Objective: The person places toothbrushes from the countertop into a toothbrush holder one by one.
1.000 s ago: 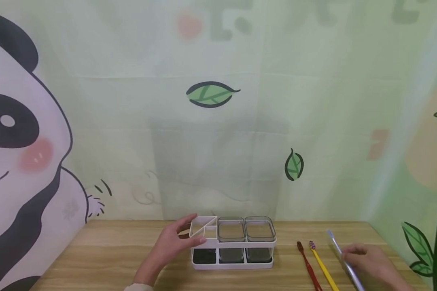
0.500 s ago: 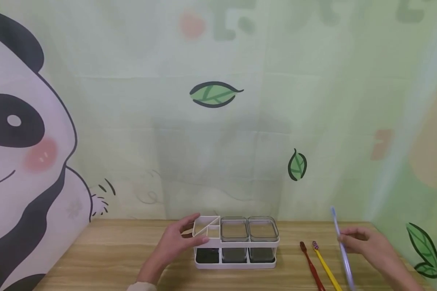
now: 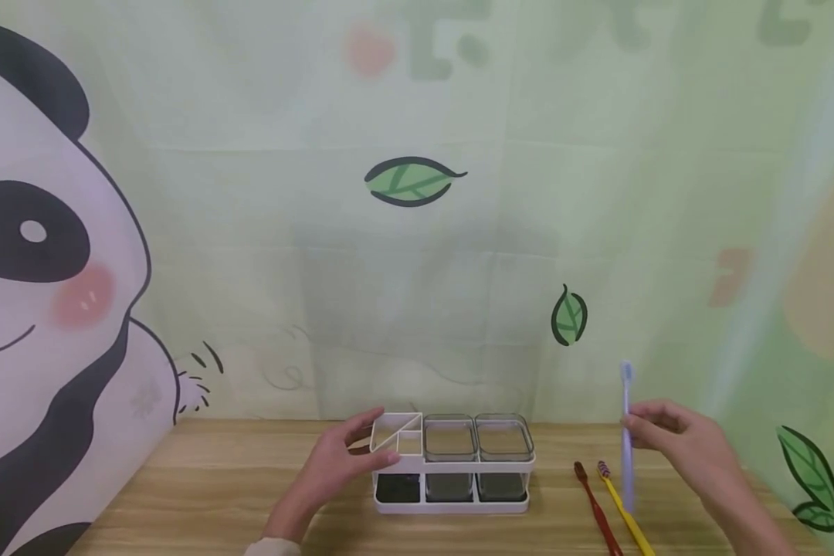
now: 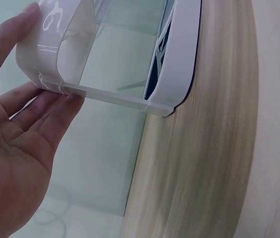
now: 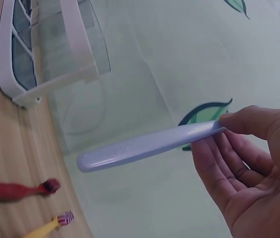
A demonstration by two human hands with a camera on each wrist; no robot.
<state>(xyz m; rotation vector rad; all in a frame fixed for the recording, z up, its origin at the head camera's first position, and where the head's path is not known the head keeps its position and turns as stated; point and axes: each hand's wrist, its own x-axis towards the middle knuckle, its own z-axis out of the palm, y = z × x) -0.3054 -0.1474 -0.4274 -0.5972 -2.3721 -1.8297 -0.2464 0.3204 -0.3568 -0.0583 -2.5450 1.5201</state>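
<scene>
A white toothbrush holder (image 3: 452,467) with a divided section at its left and two clear square cups stands on the table. My left hand (image 3: 337,459) grips its left end, thumb in front and fingers behind; the left wrist view has this hand (image 4: 26,134) around the upper tier. To the right, my right hand (image 3: 688,440) pinches a light purple toothbrush (image 3: 627,448) between thumb and fingers. The brush is upright above the table, bristles up; its smooth handle (image 5: 149,146) fills the middle of the right wrist view.
A red toothbrush (image 3: 598,510) and a yellow toothbrush (image 3: 625,513) lie side by side on the wooden table (image 3: 201,494), between the holder and my right hand. Behind the table hangs a pale green printed cloth (image 3: 417,309) with a panda and leaves.
My right hand has lifted the purple toothbrush off the table, moved it leftward and turned it upright. The left hand stays on the holder. The head view has shifted slightly.
</scene>
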